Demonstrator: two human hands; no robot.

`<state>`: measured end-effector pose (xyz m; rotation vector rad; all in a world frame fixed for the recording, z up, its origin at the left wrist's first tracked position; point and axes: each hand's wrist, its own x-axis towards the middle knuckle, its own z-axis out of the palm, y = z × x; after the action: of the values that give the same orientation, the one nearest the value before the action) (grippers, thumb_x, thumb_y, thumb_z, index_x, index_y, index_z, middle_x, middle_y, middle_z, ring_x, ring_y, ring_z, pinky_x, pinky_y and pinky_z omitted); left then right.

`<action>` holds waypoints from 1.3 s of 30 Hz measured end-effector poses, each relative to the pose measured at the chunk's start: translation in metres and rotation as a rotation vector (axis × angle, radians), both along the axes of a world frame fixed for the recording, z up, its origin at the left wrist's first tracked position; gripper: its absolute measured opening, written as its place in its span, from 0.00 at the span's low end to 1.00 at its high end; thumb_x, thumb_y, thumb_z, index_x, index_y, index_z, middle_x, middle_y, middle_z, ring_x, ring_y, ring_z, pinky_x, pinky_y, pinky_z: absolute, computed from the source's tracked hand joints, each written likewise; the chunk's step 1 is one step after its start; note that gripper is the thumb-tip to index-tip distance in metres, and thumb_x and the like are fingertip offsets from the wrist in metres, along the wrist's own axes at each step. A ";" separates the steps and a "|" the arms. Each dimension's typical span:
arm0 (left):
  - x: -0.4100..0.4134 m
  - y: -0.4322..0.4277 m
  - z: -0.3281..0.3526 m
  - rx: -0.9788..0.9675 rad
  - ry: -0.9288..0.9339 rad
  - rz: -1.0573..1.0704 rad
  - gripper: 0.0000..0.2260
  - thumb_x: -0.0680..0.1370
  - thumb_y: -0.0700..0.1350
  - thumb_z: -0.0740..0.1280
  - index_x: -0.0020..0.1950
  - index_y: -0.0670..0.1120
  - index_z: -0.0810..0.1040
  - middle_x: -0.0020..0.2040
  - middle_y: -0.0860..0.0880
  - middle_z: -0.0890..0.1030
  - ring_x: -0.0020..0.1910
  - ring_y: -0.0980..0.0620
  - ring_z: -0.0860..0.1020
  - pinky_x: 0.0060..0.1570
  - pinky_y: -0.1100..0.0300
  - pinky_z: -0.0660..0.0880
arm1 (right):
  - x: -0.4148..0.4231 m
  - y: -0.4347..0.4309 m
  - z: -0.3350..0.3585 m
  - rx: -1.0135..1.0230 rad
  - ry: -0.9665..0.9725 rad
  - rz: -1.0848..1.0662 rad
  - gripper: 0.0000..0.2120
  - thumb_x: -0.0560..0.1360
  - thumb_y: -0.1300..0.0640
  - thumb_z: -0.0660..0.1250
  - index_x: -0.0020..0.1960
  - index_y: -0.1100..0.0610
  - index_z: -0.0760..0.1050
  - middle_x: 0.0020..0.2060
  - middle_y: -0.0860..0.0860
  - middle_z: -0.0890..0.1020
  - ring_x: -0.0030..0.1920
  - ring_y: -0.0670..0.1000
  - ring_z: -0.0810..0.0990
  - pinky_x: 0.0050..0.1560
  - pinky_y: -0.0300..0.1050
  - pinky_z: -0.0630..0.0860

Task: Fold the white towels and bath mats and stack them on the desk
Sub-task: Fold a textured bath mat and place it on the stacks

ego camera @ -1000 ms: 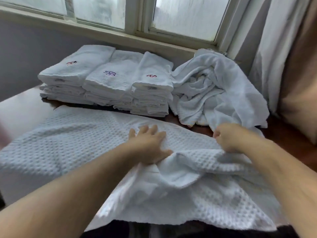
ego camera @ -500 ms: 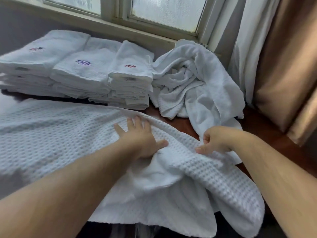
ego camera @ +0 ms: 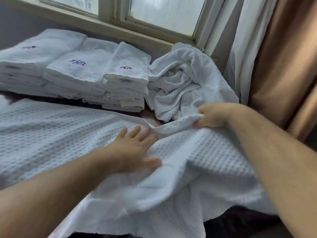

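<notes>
Right hand (ego camera: 214,115) rose, pinching towel (ego camera: 51,134); left hand (ego camera: 135,148) flat.

Dark wooden surface (ego camera: 150,117) carries a waffle-weave towel (ego camera: 51,134) spread across the front, three folded stacks (ego camera: 77,74) behind, and a crumpled heap (ego camera: 185,83) just beside them.

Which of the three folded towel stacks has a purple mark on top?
The middle stack: its top towel bears a purple mark; the left stack and right stack show reddish ones.

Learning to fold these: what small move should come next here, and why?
Probably draw the right hand rightward to pull the gripped edge of the waffle towel taut while the left hand presses it flat; the cloth between them is rumpled.
</notes>
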<state>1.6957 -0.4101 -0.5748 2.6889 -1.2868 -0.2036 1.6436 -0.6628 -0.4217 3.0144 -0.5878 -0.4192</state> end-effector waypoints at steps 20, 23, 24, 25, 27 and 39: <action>0.034 -0.074 0.000 -0.091 -0.026 0.005 0.40 0.69 0.79 0.42 0.78 0.66 0.39 0.83 0.49 0.41 0.81 0.48 0.40 0.75 0.37 0.37 | -0.039 -0.079 -0.085 0.533 -0.522 -0.574 0.38 0.72 0.27 0.64 0.67 0.56 0.78 0.64 0.55 0.78 0.61 0.56 0.77 0.55 0.47 0.72; 0.039 -0.075 -0.001 -0.085 -0.046 -0.042 0.39 0.69 0.79 0.42 0.77 0.68 0.37 0.82 0.50 0.39 0.81 0.50 0.38 0.76 0.38 0.36 | -0.028 -0.070 -0.070 0.705 -0.553 -0.431 0.42 0.65 0.24 0.68 0.68 0.51 0.77 0.63 0.47 0.79 0.62 0.51 0.77 0.66 0.51 0.72; 0.040 -0.075 -0.001 -0.087 -0.049 -0.049 0.40 0.68 0.79 0.42 0.77 0.67 0.37 0.82 0.50 0.39 0.81 0.50 0.38 0.76 0.38 0.36 | -0.025 -0.065 -0.066 0.756 -0.513 -0.393 0.44 0.61 0.23 0.68 0.67 0.50 0.78 0.61 0.44 0.80 0.60 0.49 0.77 0.66 0.51 0.72; 0.040 -0.075 -0.002 -0.090 -0.051 -0.054 0.40 0.68 0.79 0.41 0.77 0.67 0.37 0.82 0.50 0.39 0.81 0.50 0.38 0.76 0.38 0.37 | -0.024 -0.061 -0.064 0.790 -0.448 -0.378 0.43 0.58 0.22 0.69 0.64 0.48 0.80 0.59 0.42 0.80 0.59 0.48 0.77 0.65 0.50 0.72; 0.040 -0.074 -0.002 -0.096 -0.051 -0.056 0.41 0.68 0.79 0.41 0.78 0.65 0.39 0.82 0.50 0.39 0.81 0.50 0.38 0.76 0.38 0.37 | -0.019 -0.054 -0.066 0.808 -0.347 -0.332 0.29 0.59 0.23 0.72 0.49 0.44 0.83 0.49 0.42 0.84 0.50 0.46 0.80 0.55 0.47 0.75; 0.056 -0.080 0.007 0.001 -0.069 -0.204 0.40 0.69 0.79 0.41 0.79 0.66 0.42 0.82 0.47 0.37 0.80 0.51 0.35 0.77 0.41 0.39 | -0.038 -0.104 -0.090 0.379 -0.930 -0.849 0.27 0.80 0.41 0.64 0.67 0.62 0.73 0.59 0.61 0.80 0.53 0.62 0.80 0.46 0.49 0.74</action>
<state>1.7518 -0.4897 -0.5675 2.5845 -1.5826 -0.1363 1.6057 -0.7670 -0.5118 2.9499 -2.0218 1.0585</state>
